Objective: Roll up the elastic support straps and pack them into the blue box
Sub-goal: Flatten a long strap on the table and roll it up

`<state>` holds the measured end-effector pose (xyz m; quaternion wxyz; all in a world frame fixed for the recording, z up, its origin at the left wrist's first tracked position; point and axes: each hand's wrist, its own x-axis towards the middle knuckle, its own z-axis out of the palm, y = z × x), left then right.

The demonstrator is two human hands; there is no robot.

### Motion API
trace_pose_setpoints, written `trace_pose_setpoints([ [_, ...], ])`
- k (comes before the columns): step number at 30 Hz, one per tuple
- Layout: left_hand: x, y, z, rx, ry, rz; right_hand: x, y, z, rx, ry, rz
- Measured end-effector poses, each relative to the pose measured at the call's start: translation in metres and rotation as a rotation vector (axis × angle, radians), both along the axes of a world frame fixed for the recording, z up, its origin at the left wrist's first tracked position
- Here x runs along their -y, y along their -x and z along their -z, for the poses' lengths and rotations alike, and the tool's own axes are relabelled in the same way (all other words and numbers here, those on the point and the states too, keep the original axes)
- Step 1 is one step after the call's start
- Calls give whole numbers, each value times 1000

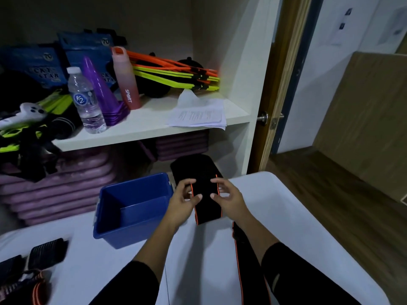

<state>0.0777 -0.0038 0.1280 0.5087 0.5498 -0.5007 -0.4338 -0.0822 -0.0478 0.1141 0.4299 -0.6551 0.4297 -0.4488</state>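
Note:
A black elastic strap with orange edges (pixel 207 208) is held up over the white table (pixel 297 216). My left hand (pixel 184 200) grips its left edge and my right hand (pixel 226 198) grips its right edge, thumbs on the front. The strap's top end curves away toward the shelf, and its long tail (pixel 240 260) runs down under my right forearm. The blue box (pixel 132 208) stands open and empty just left of my left hand. More straps (pixel 33 269) lie at the table's left front corner.
A white shelf unit (pixel 154 126) stands behind the table with bottles, purple cones, papers and orange and yellow poles. Purple mats (pixel 57 194) are stacked below it. A wooden door (pixel 284 84) stands ajar at the right, over wood floor.

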Motion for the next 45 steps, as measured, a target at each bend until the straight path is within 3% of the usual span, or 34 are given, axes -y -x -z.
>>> trace_pose_setpoints([
  [9, 7, -3, -27, 77, 142, -181, 7, -10, -40, 27, 10, 20],
  [15, 15, -7, -61, 46, 182, -132, 14, -9, -70, 20, 146, 15],
  [21, 11, 11, -68, 305, 321, -288, 19, -12, -87, 70, 164, 79],
  [27, 3, 35, -60, 42, 241, -194, 13, -17, -98, 172, -30, -59],
  [33, 6, 38, -66, 116, 314, -349, 13, -14, -94, 165, 35, -89],
  [40, 4, 28, -72, 145, 392, -362, 21, -5, -83, -74, 248, 54],
  [45, 9, 19, -76, 112, 320, -314, 24, 0, -86, -10, 150, -56],
])
